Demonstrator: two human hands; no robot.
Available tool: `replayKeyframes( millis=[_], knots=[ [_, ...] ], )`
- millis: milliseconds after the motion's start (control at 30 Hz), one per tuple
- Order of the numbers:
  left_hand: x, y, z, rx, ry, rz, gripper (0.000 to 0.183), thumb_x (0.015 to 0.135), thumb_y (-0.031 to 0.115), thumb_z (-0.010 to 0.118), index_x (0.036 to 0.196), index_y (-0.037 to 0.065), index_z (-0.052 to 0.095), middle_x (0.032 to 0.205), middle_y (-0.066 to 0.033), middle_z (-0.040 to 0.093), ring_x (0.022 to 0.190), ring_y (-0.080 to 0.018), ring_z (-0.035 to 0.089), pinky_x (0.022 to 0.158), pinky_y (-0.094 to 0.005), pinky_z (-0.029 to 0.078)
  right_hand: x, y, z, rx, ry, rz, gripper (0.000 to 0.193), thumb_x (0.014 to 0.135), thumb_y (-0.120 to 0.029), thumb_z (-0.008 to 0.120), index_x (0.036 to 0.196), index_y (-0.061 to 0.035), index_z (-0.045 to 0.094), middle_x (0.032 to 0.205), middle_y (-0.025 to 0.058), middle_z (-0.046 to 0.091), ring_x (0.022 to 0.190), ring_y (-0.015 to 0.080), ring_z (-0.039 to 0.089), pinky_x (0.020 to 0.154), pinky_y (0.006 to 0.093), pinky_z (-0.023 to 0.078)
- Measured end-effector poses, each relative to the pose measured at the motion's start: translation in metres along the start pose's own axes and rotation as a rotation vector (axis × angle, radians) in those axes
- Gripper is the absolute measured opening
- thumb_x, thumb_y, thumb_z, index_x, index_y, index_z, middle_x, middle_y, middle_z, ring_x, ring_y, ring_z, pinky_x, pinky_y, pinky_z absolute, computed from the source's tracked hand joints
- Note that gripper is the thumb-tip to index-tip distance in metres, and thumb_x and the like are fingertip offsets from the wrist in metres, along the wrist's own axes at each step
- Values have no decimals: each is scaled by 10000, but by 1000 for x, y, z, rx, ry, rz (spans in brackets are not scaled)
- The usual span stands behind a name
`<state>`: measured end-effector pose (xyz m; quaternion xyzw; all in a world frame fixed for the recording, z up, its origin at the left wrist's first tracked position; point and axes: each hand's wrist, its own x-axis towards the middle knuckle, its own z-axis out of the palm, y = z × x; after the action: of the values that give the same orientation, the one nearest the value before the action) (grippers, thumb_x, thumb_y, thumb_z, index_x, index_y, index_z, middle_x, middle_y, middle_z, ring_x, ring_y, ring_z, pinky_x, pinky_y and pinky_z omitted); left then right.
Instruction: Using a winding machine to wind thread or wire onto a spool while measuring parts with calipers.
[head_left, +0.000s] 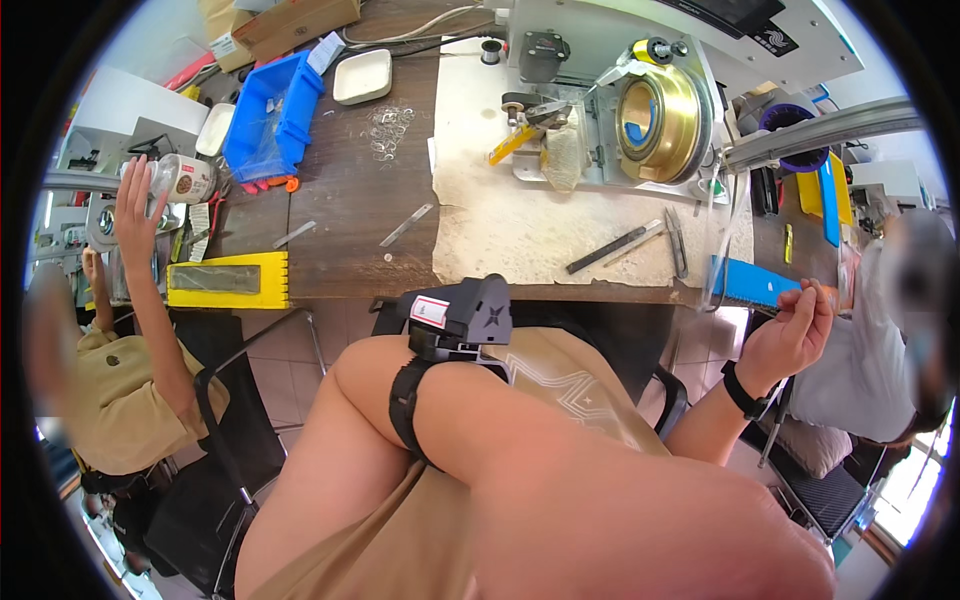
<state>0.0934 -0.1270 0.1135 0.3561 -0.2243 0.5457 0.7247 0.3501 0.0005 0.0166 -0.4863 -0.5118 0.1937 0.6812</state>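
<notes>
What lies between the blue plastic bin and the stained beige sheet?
A white squarish dish and scattered small pale loops on brown wood, in the head view.

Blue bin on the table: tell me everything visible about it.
The blue bin is an open-topped, roughly rectangular box that looks like moulded plastic, with raised walls and no lid on it. It sits on the left part of the brown table, its long side slanting toward the back. Small pale bits lie inside, too small to identify. A white card overlaps its far right corner in view; an orange-and-red object shows at its near edge, contact unclear.
</notes>
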Motion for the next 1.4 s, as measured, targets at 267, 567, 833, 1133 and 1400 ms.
replayKeyframes(
  millis=[267,567,833,1133,1400],
  knots=[
    [-3,-3,5,-36,-9,1,390,984,347,697,1163,12,614,1134,-132,591,977,-214,564,848,-348,469,-5,-17,-6,3,1,-116,165,1037,-56,594,1133,60,661,945,116,697,730,108,573,689,234,474],
    [-6,0,3,-41,-13,8,392,999,318,673,1207,-5,596,1199,-146,574,1045,-217,555,897,-343,460,-10,-26,-4,52,-20,-166,151,1033,-17,575,1128,74,650,955,134,682,717,117,554,670,248,466],
    [-14,32,-14,98,9,-10,397,1012,292,652,1246,-20,580,1257,-159,559,1105,-219,546,941,-338,452,-16,-25,-5,12,10,-147,142,1012,-9,571,1106,64,648,967,99,654,718,116,549,672,252,468],
    [-21,77,-35,711,106,192,404,1028,263,628,1290,-37,562,1322,-173,543,1172,-222,537,989,-332,444,-27,-29,-7,27,-44,-145,110,999,21,587,1079,54,655,1009,99,658,744,107,558,696,236,470],
    [-11,69,9,1854,54,787,412,1041,237,607,1329,-52,546,1380,-186,528,1232,-225,528,1033,-328,436,-31,-28,-10,-9,-38,-158,107,990,5,597,1066,48,659,984,87,648,739,95,537,683,219,450]
  ],
)
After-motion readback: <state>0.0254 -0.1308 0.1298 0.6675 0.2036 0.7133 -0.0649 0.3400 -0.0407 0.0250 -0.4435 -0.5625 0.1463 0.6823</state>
